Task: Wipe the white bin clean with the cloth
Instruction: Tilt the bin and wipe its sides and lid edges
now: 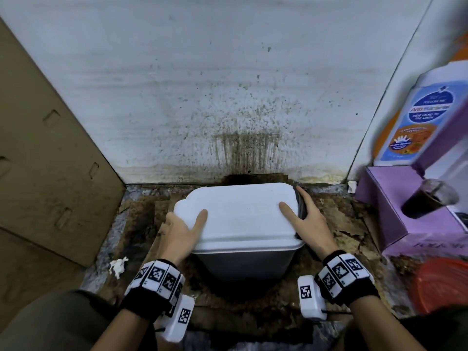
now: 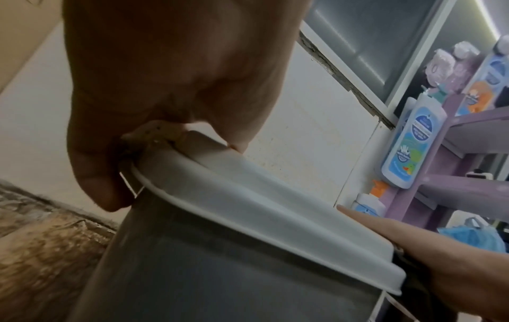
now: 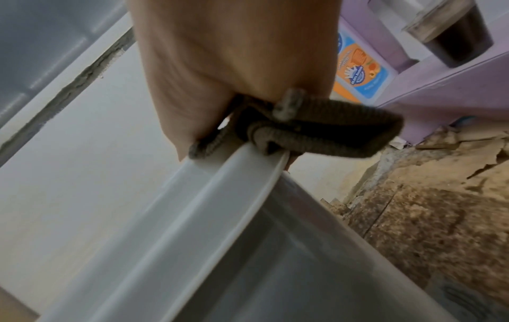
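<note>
From the head view, the white bin (image 1: pixel 243 224) stands on a stained floor (image 1: pixel 336 224) at about 6 o'clock from the streaked wall (image 1: pixel 228 72). The left hand (image 1: pixel 182 231) clasps the lid's edge at 9 o'clock, thumb on top. The right hand (image 1: pixel 307 219) presses a dark cloth (image 1: pixel 301 206) against the edge at 3 o'clock. The bin looks like light, stiff, smooth plastic, likely to slide unless steadied at the rim.

In the left wrist view, the fingers (image 2: pixel 93 174) curl under the lid's lip (image 2: pixel 248 200), a firm hold on the bin.

In the right wrist view, the cloth (image 3: pixel 316 133) is a soft, ribbed, bunched fabric, pinched between palm and rim (image 3: pixel 220 187); the fingertips are hidden, so how tightly is probably snug, not certain.
</note>
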`<state>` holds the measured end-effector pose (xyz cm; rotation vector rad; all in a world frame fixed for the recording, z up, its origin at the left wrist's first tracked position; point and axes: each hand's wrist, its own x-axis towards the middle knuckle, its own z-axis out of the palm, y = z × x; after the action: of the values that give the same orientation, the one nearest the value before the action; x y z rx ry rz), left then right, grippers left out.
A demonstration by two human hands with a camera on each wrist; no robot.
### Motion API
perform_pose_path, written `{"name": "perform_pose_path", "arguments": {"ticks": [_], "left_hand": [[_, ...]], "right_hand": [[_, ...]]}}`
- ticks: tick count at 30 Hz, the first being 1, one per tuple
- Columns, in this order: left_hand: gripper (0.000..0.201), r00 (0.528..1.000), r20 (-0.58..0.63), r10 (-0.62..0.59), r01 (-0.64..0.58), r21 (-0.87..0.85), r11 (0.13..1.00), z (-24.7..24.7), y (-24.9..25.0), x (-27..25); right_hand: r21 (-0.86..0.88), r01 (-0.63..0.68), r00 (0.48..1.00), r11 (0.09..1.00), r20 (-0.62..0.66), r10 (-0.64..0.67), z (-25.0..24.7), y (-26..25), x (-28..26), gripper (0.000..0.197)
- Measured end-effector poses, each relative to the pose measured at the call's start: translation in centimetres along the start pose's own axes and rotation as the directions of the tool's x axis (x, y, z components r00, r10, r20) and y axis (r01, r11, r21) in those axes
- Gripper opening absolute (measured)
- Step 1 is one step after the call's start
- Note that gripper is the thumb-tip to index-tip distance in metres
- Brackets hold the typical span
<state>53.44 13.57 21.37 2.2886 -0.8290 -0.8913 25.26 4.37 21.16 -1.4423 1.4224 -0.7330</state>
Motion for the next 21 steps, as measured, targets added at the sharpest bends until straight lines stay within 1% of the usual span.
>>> {"name": "perform_pose_path", "arguments": {"ticks": [5, 7, 10, 15, 18, 19, 21], "left_hand": [[0.098, 0.999, -0.034, 0.022, -0.021, 0.023, 1.0, 0.0, 0.4, -0.2], [0.098, 0.999, -0.027, 0.046, -0.045, 0.044, 0.998, -0.4, 0.6, 0.0], [0.103, 0.997, 0.005, 0.08, -0.08, 0.074, 0.994, -1.0, 0.8, 1.1], [0.116, 0.985, 0.059, 0.164, -0.17, 0.133, 0.976, -2.3, 2.2, 3.4], [0.127, 0.982, 0.091, 0.167, -0.176, 0.101, 0.979, -2.7, 2.2, 3.9], [0.124, 0.983, 0.09, 0.163, -0.17, 0.079, 0.982, -2.7, 2.0, 4.0], [0.108, 0.984, 0.068, 0.163, -0.165, 0.035, 0.986, -2.4, 1.7, 3.9]], "right_hand": [[0.023, 0.013, 0.998, 1.0, -0.056, -0.012, 0.2, 0.3, -0.4, 0.079], [-0.002, -0.001, 0.994, 1.0, -0.109, 0.001, 0.5, 0.3, -0.8, 0.078], [-0.036, -0.03, 0.979, 0.999, -0.201, 0.022, 1.2, 0.0, -2.0, 0.078], [0.045, -0.071, 0.937, 0.996, -0.339, 0.082, 3.5, -0.1, -5.0, 0.074], [0.079, -0.077, 0.94, 0.994, -0.327, 0.099, 5.2, -0.2, -6.6, 0.074], [0.084, -0.074, 0.946, 0.994, -0.309, 0.097, 5.6, -0.1, -6.7, 0.073], [0.087, -0.07, 0.954, 0.994, -0.285, 0.092, 5.9, -0.1, -6.5, 0.072]]}}
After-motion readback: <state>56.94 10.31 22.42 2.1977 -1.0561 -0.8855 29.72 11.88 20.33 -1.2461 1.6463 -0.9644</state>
